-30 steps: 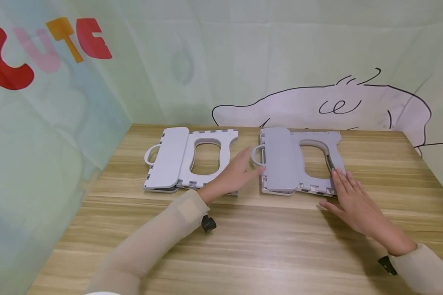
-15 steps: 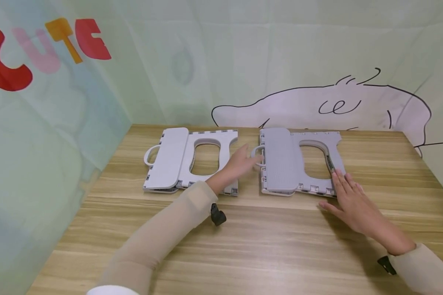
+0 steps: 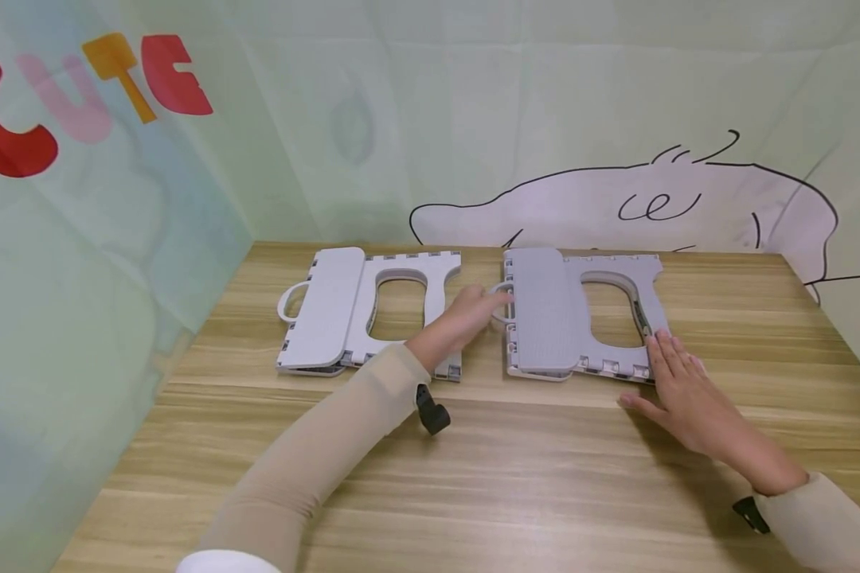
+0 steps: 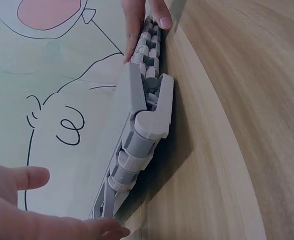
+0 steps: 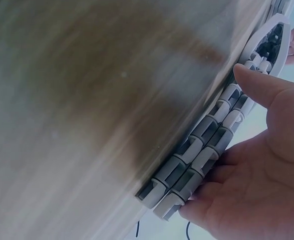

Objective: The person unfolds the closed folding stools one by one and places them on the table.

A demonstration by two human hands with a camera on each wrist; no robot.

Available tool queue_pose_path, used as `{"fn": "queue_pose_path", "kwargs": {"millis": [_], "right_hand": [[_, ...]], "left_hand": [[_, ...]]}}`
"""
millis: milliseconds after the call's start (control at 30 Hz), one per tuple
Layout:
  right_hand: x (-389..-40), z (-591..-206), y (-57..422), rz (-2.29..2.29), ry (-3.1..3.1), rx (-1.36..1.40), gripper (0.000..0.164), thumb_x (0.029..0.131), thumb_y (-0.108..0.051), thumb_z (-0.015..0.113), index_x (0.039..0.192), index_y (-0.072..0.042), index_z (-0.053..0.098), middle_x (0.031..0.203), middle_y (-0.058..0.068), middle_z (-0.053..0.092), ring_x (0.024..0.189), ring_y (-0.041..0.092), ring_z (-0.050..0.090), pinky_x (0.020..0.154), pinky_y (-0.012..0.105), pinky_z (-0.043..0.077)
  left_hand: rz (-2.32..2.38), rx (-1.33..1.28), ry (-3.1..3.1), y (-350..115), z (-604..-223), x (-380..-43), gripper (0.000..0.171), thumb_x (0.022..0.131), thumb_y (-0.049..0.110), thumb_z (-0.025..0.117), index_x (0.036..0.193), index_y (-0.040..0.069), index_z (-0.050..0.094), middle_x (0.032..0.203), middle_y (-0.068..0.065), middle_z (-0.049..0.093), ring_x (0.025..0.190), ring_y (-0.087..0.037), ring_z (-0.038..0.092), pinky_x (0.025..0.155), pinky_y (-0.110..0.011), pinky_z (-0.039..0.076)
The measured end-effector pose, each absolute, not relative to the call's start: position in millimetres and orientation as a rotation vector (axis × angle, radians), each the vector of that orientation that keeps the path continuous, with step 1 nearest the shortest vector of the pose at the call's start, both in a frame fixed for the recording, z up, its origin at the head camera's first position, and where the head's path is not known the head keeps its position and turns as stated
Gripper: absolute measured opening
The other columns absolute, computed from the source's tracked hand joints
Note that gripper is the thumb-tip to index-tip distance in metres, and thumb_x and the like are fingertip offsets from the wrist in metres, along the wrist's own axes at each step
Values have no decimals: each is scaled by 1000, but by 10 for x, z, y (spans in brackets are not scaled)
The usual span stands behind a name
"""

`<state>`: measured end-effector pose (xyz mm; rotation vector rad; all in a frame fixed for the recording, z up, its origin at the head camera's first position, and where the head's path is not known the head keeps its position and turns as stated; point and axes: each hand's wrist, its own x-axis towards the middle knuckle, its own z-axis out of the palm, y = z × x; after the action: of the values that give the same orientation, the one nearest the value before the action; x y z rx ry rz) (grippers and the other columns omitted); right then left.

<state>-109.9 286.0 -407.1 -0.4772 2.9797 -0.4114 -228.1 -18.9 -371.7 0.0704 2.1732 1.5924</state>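
A grey folded step stool [image 3: 545, 318] lies flat on the wooden table, its handle loop facing left. My left hand [image 3: 466, 310] is at that loop, fingers stretched toward the stool. In the left wrist view, the thumb and a finger stand apart, the lower one right at the loop beside the stool's hinged side [image 4: 147, 125]. At the stool's near right corner, my right hand [image 3: 691, 398] rests straight fingertips on the edge, thumb spread away. The right wrist view shows its hinge knuckles [image 5: 202, 145] close along that palm.
To the left lies a white folded step stool [image 3: 322, 310] of the same shape, with my left forearm [image 3: 330, 438] passing in front of its near corner. A printed cloth [image 3: 358, 119] hangs behind the table [image 3: 516, 485] and along its left side.
My left hand has shifted slightly right and up to the grey stool's handle loop. The right hand and both stools stay where they were.
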Motion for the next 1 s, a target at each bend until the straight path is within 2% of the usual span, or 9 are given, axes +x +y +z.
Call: {"fn": "queue_pose_path", "kwargs": {"millis": [67, 133, 200, 233, 267, 333, 700, 1000], "right_hand": [[-1096, -4075, 2865, -420, 2979, -483, 97, 99, -46, 58, 150, 19, 6, 155, 40, -1, 144, 54, 2, 113, 68, 11], [-1091, -4079, 2868, -428, 2981, -489, 97, 99, -45, 59, 149, 19, 6, 155, 41, 0, 144, 54, 2, 113, 68, 10], [-1086, -4080, 2868, -430, 2985, -497, 97, 99, -45, 59, 149, 19, 6, 155, 40, 0, 144, 54, 2, 113, 68, 11], [-1086, -4081, 2867, -429, 2985, -498, 98, 99, -46, 59, 149, 19, 6, 155, 40, 0, 144, 54, 2, 113, 68, 11], [-1086, -4081, 2865, -429, 2984, -498, 98, 99, -46, 59, 150, 19, 6, 155, 40, -1, 144, 54, 2, 113, 68, 11], [-1088, -4082, 2864, -424, 2982, -498, 99, 99, -47, 59, 150, 19, 5, 155, 40, -2, 144, 54, 2, 113, 68, 11], [-1089, -4081, 2885, -427, 2982, -515, 100, 98, -47, 60, 148, 21, 7, 155, 41, -1, 144, 55, 2, 113, 67, 9], [-1097, -4085, 2889, -434, 2974, -523, 102, 97, -49, 61, 149, 20, 6, 155, 40, -2, 144, 54, 1, 113, 69, 10]], "left_hand": [[1625, 41, 2138, -176, -3721, -2300, 47, 100, 31, 58, 133, -4, 55, 123, -17, 53, 88, -23, 50, 84, -35, 45], [1683, -10, 2078, -158, -3732, -2326, 46, 100, 27, 59, 136, -1, 56, 137, -15, 50, 99, -21, 53, 92, -31, 46], [1759, -67, 1999, -136, -3732, -2345, 43, 100, 22, 59, 136, -1, 57, 140, -14, 49, 109, -18, 55, 100, -30, 45], [1794, -101, 1959, -124, -3731, -2353, 44, 100, 20, 59, 138, -2, 55, 150, -14, 41, 124, -22, 49, 109, -33, 40], [1819, -133, 1933, -115, -3728, -2358, 45, 100, 19, 59, 138, -3, 54, 153, -15, 39, 134, -24, 42, 113, -37, 36], [1852, -175, 1888, -100, -3720, -2366, 45, 100, 16, 59, 139, -4, 52, 153, -16, 37, 140, -27, 37, 115, -40, 31], [1935, -245, 1791, -75, -3675, -2392, 44, 100, 11, 59, 138, -8, 49, 145, -19, 43, 131, -29, 46, 112, -37, 38], [1964, -290, 1734, -98, -3664, -2411, 45, 99, 11, 59, 138, -7, 49, 141, -23, 45, 117, -29, 52, 107, -35, 44]]}}
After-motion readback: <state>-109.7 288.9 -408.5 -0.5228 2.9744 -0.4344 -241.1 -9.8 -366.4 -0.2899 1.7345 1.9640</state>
